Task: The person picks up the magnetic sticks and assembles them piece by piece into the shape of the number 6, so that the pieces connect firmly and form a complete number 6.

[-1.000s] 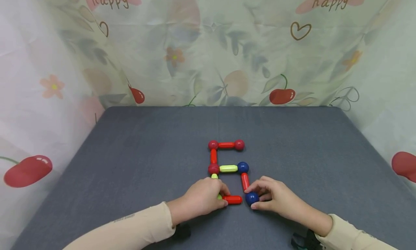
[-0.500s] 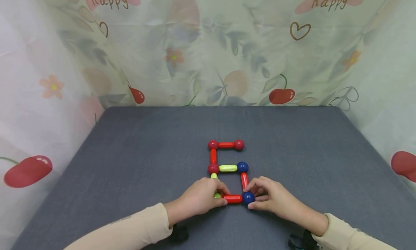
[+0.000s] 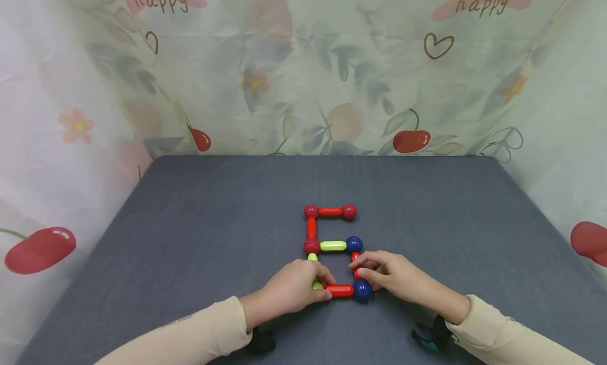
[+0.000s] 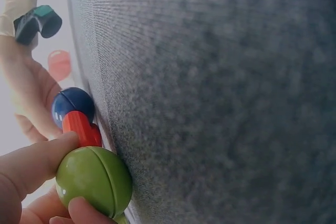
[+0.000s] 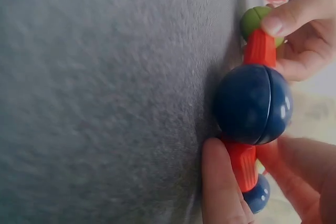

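Note:
A figure of magnetic rods and balls lies flat, shaped like a 6. My left hand (image 3: 291,287) grips its near left corner, fingers about the green ball (image 4: 94,179) and thumb at the end of the near red rod (image 3: 340,290). That rod's other end meets the near blue ball (image 3: 362,290). My right hand (image 3: 403,275) pinches the right-side red rod (image 5: 242,166) between thumb and fingers, just beyond this ball. Farther up stand another blue ball (image 3: 354,244), a yellow-green rod (image 3: 333,246) and a red ball (image 3: 311,246). My left hand partly hides the left-side yellow-green rod (image 3: 312,257).
The figure's top has two more red balls, one at the corner (image 3: 311,211) and one at the right end (image 3: 349,211), joined by a red rod (image 3: 330,211). Dark grey cloth covers the table (image 3: 213,212). A printed curtain (image 3: 313,70) hangs behind it.
The near blue ball has moved left against the near red rod's end, closing the gap. My right hand has shifted from this ball up to the right-side red rod. My left hand stays nearly still.

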`<action>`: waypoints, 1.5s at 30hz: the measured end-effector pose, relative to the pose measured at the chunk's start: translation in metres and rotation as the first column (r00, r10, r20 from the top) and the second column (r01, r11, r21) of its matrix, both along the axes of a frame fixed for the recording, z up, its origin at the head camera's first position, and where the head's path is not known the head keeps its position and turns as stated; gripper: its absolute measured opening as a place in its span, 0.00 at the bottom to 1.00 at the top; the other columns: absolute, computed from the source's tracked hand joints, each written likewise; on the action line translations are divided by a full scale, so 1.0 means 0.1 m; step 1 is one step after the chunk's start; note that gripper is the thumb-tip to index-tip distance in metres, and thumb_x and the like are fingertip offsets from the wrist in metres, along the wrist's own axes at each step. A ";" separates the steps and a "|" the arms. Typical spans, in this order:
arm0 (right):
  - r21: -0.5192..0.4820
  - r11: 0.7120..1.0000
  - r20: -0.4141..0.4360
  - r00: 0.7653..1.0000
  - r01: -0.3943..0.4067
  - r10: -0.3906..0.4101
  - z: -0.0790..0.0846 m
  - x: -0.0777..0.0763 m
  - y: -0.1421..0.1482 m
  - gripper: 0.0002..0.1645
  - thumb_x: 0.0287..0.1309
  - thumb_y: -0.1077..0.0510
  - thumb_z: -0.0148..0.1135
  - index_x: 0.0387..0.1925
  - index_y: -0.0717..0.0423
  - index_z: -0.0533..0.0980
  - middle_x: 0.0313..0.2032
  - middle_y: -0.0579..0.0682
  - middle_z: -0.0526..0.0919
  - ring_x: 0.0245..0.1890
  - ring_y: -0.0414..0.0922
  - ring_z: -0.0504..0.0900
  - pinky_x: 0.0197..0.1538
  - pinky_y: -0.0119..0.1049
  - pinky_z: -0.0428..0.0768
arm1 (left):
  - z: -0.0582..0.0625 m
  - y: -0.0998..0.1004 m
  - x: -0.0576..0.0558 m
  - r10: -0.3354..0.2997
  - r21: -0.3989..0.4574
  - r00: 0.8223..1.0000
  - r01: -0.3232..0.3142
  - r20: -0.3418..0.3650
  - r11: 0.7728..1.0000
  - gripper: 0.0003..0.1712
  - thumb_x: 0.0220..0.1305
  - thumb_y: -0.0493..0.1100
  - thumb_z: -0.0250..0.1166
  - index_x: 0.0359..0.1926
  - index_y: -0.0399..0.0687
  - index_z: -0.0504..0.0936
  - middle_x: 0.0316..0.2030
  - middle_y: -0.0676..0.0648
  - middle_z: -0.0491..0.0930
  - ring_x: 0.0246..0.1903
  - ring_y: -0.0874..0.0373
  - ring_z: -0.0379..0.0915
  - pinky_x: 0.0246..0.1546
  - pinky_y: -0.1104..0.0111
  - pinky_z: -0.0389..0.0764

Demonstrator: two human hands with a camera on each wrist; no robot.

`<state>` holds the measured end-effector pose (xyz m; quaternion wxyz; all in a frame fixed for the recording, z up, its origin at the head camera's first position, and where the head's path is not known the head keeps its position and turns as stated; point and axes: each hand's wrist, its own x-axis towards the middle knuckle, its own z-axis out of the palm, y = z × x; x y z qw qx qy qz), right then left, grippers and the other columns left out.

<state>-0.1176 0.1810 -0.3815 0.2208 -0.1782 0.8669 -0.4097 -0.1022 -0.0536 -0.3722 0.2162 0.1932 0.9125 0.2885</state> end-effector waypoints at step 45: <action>-0.041 0.997 0.085 0.994 0.070 -0.066 0.08 -0.09 -0.12 0.06 0.59 0.59 0.66 0.36 0.55 0.76 0.26 0.49 0.80 0.27 0.42 0.79 0.34 0.38 0.85 | 0.01 0.00 0.00 -0.003 -0.014 1.000 0.003 -0.006 1.000 0.11 0.55 0.46 0.73 0.41 0.54 0.88 0.30 0.59 0.80 0.28 0.66 0.70 0.32 0.74 0.74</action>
